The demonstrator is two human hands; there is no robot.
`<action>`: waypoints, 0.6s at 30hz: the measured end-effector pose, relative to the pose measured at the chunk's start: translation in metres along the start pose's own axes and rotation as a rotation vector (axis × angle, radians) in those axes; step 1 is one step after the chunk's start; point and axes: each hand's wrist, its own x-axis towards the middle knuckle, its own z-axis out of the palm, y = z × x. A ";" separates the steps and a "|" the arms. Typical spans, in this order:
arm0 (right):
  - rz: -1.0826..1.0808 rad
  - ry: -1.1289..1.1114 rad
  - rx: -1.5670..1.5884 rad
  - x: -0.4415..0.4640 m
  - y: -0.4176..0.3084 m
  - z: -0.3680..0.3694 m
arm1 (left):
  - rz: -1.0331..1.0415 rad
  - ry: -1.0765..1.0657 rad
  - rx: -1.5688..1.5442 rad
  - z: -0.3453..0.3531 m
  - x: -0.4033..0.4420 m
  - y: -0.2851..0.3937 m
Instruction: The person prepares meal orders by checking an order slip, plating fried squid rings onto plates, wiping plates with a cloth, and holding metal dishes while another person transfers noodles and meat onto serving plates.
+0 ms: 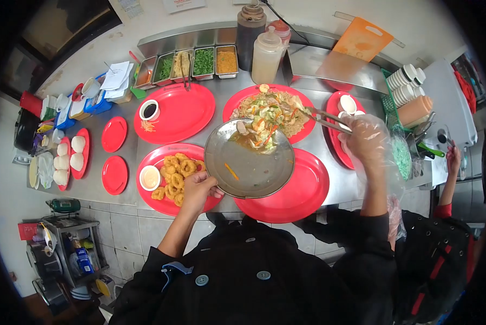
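My left hand (198,189) grips the near-left rim of a round metal bowl (253,176), thumb on top. The bowl tilts toward a red oval plate (309,103) of noodles (294,125), its far rim above that plate. Brown sauce and some vegetable pieces lie inside the bowl. Mixed vegetables with shrimp (275,108) cover the noodles. In a clear plastic glove, my right hand (366,142) is closed around metal tongs (327,120), whose tips reach the right side of the topping. Beside my left hand is a red plate with fried rings (177,172) and a dip cup (150,177).
A red platter (291,200) lies under the bowl's right side. Another platter (186,108) holds a cup of dark sauce (149,110). Metal trays (204,62) and squeeze bottles (267,54) line the back. At right, a co-worker's hand (453,160) shows near stacked cups (405,78).
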 end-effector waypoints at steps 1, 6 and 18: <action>-0.001 0.025 -0.035 0.006 -0.003 -0.003 | 0.001 0.004 -0.002 0.000 0.000 0.000; -0.247 0.398 -0.068 0.023 -0.012 0.040 | -0.012 0.027 0.013 0.004 0.001 0.001; -0.025 -0.104 -0.018 0.023 -0.013 0.039 | -0.013 0.008 0.017 0.007 -0.004 0.007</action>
